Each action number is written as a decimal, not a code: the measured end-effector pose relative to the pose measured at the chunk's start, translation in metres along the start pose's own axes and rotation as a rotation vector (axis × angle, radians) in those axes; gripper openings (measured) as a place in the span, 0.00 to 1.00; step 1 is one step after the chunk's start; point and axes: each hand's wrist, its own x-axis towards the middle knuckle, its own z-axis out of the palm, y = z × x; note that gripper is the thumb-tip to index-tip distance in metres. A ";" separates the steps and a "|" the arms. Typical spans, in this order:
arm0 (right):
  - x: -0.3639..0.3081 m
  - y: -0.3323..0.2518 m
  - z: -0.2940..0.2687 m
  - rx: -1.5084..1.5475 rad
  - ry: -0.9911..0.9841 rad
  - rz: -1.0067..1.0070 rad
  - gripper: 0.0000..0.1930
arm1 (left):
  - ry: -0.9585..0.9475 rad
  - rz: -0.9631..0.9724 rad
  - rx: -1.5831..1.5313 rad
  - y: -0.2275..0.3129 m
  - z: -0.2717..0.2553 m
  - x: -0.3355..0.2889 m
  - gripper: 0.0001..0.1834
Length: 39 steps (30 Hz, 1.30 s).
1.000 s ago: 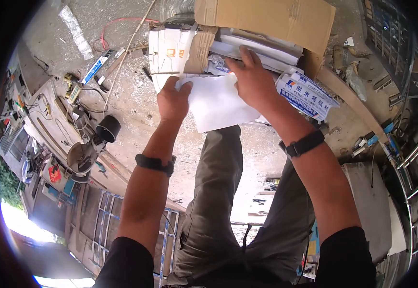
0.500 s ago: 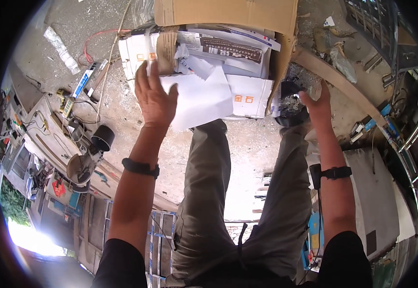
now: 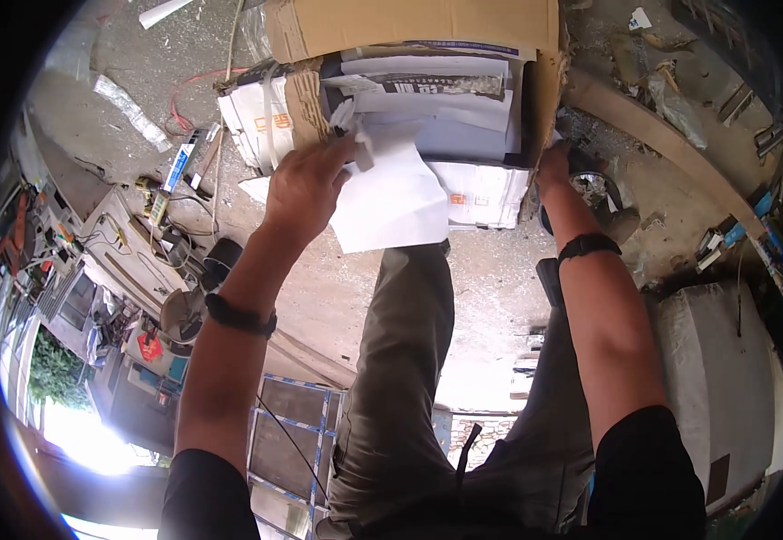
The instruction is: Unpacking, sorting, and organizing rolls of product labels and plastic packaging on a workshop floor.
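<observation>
In front of me on the ground lies an opened cardboard box (image 3: pixel 549 108) stuffed with papers and flat sheets. My left hand (image 3: pixel 309 189) is at its left part, fingers closed on a crumpled, torn bit of white paper (image 3: pixel 364 151). Beside those fingers a large white sheet (image 3: pixel 391 202) hangs over the box's near side. My right hand (image 3: pixel 553 166) reaches down at the box's right side, next to a round black container (image 3: pixel 619 202) with scraps in it. Its fingers are mostly hidden, so their grip is unclear.
A curved wooden strip (image 3: pixel 670 135) lies to the right, with clear plastic (image 3: pixel 675 108) beyond it. On the left are a level-like blue and white bar (image 3: pixel 178 166), a drill (image 3: pixel 148 186), a black bucket (image 3: pixel 221 259) and cables. A grey cabinet-like panel (image 3: pixel 724 387) stands at right.
My left hand has gone from spread fingers over the sheet to closing on the torn paper. My right hand has moved left, to the box's side. The view has shifted slightly.
</observation>
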 end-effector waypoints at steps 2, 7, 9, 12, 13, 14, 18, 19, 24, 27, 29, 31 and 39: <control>0.009 0.023 0.046 -0.091 0.302 -0.104 0.32 | -0.083 0.085 0.115 -0.016 -0.015 -0.009 0.08; 0.133 0.077 -0.057 -0.167 0.043 -0.555 0.20 | 0.110 0.150 -0.050 0.015 -0.007 0.016 0.06; 0.049 0.035 -0.001 -0.138 0.086 -0.383 0.18 | 0.015 0.071 -0.119 0.010 -0.047 0.005 0.04; -0.077 -0.099 -0.056 -0.407 0.220 -0.480 0.14 | 0.166 0.028 -0.343 0.023 -0.068 0.022 0.05; -0.100 -0.129 -0.089 -0.071 0.244 -0.605 0.13 | 0.204 -0.032 -0.406 0.033 -0.064 0.035 0.05; -0.125 -0.150 -0.103 0.288 0.229 -0.709 0.13 | 0.221 -0.104 -0.444 0.036 -0.064 0.042 0.05; -0.233 -0.223 -0.137 0.219 0.012 -0.797 0.12 | 0.223 -0.048 -0.155 0.033 -0.034 0.031 0.09; -0.250 -0.243 -0.138 0.298 -0.130 -0.751 0.12 | 0.185 -0.196 -0.182 0.037 -0.026 0.020 0.15; -0.244 -0.247 -0.057 0.296 -0.681 -0.651 0.14 | 0.064 -1.037 -0.560 0.028 0.046 -0.055 0.42; -0.212 -0.238 -0.001 -0.291 -0.375 -1.101 0.28 | 0.046 -1.217 -1.035 0.038 0.060 -0.060 0.43; -0.206 -0.238 0.013 -0.476 -0.245 -1.200 0.31 | 0.050 -1.234 -1.160 0.043 0.055 -0.062 0.41; -0.198 -0.236 0.023 -0.656 -0.235 -1.139 0.34 | -0.028 -1.089 -1.121 0.027 0.062 -0.063 0.35; -0.209 -0.204 0.012 -0.927 -0.276 -1.070 0.33 | -0.177 -1.090 -1.275 0.041 0.075 -0.053 0.28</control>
